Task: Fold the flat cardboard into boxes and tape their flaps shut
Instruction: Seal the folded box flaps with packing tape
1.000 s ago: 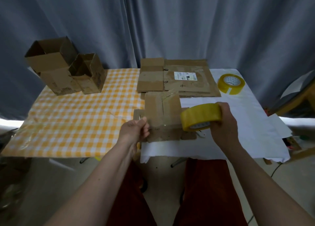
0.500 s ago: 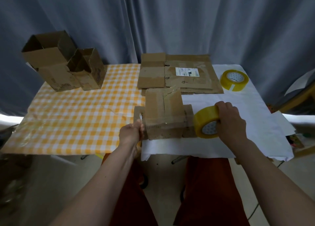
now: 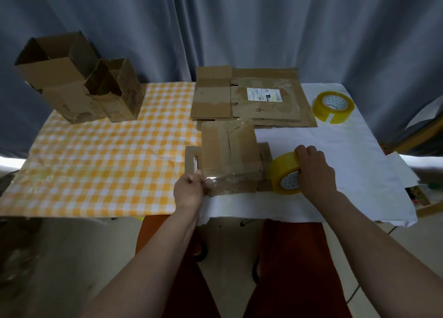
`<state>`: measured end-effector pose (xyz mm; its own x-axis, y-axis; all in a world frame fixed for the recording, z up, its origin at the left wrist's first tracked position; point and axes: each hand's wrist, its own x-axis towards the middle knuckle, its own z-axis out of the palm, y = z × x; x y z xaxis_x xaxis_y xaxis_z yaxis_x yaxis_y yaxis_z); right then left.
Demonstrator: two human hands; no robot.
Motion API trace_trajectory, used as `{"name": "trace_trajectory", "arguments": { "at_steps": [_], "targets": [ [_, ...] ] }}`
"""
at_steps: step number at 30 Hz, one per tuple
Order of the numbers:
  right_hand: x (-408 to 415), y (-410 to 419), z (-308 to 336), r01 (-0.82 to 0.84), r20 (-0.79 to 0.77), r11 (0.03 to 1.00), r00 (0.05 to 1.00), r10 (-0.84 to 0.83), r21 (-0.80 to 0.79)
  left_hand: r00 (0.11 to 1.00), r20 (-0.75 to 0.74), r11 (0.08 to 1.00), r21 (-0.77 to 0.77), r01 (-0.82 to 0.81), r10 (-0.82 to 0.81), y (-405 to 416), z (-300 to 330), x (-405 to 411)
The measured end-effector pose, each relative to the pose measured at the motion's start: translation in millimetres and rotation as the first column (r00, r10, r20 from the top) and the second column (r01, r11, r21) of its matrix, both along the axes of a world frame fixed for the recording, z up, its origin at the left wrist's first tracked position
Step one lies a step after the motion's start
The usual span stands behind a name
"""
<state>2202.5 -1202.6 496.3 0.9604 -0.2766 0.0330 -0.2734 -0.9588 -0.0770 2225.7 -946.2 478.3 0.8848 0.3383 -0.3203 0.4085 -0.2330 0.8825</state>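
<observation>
My left hand pinches the clear tape end on the small brown cardboard box; my right hand grips the yellow tape roll. Slack could wrinkle the strip.

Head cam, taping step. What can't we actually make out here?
- Tape strip across the box: clear film, only glare shows near the left hand; where it sticks is unreadable.
- Tape roll: far side covered by the right hand; no cutter visible.
- Label text on the flat cardboard stack: too small.
- Open boxes at rear left: bottoms hidden by their own walls.
- Table legs: covered by cloths.
</observation>
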Motion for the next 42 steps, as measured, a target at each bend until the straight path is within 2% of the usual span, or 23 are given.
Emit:
{"name": "trace_trajectory", "arguments": {
  "at_steps": [2,4,7,9,10,12,14,16,18,22,23,25,28,31,34,38,40,42],
  "targets": [
    [1.7,4.0,-6.5,-0.020,-0.020,1.000,1.000,0.020,-0.023,0.995,0.065,0.976,0.207,0.059,-0.074,-4.2,-3.0,-5.4],
    [3.4,10.0,-13.2,-0.052,-0.043,0.998,0.998,0.051,-0.034,0.986,0.072,0.916,0.386,0.110,-0.149,-6.4,-7.4,-7.4],
    [5.6,15.1,-15.9,-0.078,-0.061,0.997,0.995,0.077,-0.004,0.958,-0.107,0.791,0.544,0.280,-0.265,-0.3,-12.8,-1.7],
    [8.8,13.7,-13.8,-0.086,-0.063,0.996,0.994,0.086,0.003,0.918,-0.246,0.721,0.569,0.396,-0.310,5.2,-13.2,4.5],
    [9.1,12.7,-13.3,-0.098,-0.069,0.995,0.993,0.097,-0.001,0.930,-0.223,0.744,0.557,0.368,-0.292,5.7,-11.9,6.6],
    [8.9,13.9,-11.6,-0.115,-0.074,0.993,0.991,0.115,-0.002,0.984,0.026,0.874,0.465,0.143,-0.175,3.3,-4.0,10.8],
    [7.0,19.7,-11.0,-0.118,-0.080,0.993,0.990,0.118,0.013,0.975,0.211,0.928,0.372,-0.021,-0.063,-0.7,7.8,13.6],
    [4.7,25.8,-10.5,-0.114,-0.093,0.993,0.989,0.115,0.014,0.971,0.173,0.889,0.451,0.073,-0.167,-5.8,16.1,13.7],
    [3.4,29.1,-8.3,-0.103,-0.098,0.995,0.990,0.104,0.014,0.951,0.097,0.810,0.554,0.194,-0.294,-9.7,20.5,14.0],
    [1.1,43.4,-8.0,-0.089,-0.076,0.990,0.992,0.098,0.106,0.855,0.237,0.710,0.677,0.194,-0.461,-16.2,43.5,48.5],
    [0.1,50.5,-8.9,-0.085,-0.072,0.985,0.993,0.097,0.150,0.828,0.207,0.659,0.714,0.236,-0.521,-16.3,47.7,62.1],
    [-3.7,67.4,-13.2,-0.078,-0.079,0.970,0.992,0.099,0.230,0.796,0.023,0.554,0.731,0.399,-0.604,-11.4,49.3,85.0],
    [-8.2,87.8,-20.7,-0.046,-0.105,0.951,0.991,0.082,0.306,0.758,-0.205,0.426,0.723,0.543,-0.619,-1.5,39.5,94.1],
    [-10.7,96.3,-24.7,-0.023,-0.070,0.953,0.996,0.046,0.302,0.736,-0.257,0.387,0.716,0.580,-0.627,2.8,31.4,82.7],
    [-9.7,98.7,-27.0,-0.018,-0.058,0.957,0.998,0.037,0.290,0.637,-0.361,0.235,0.716,0.657,-0.680,4.5,23.8,74.5],
    [-7.4,100.7,-32.8,-0.077,-0.094,0.951,0.989,0.110,0.299,0.594,-0.387,0.110,0.768,0.631,-0.705,3.6,30.6,94.8],
    [-5.3,102.3,-34.4,-0.045,-0.113,0.887,0.987,0.109,0.460,0.552,-0.424,0.043,0.764,0.643,-0.718,-0.3,37.4,110.9],
    [-3.4,106.0,-32.3,0.046,-0.160,0.712,0.983,0.094,0.700,0.530,-0.442,0.016,0.758,0.653,-0.724,-3.8,41.7,124.0]
  ]
}}
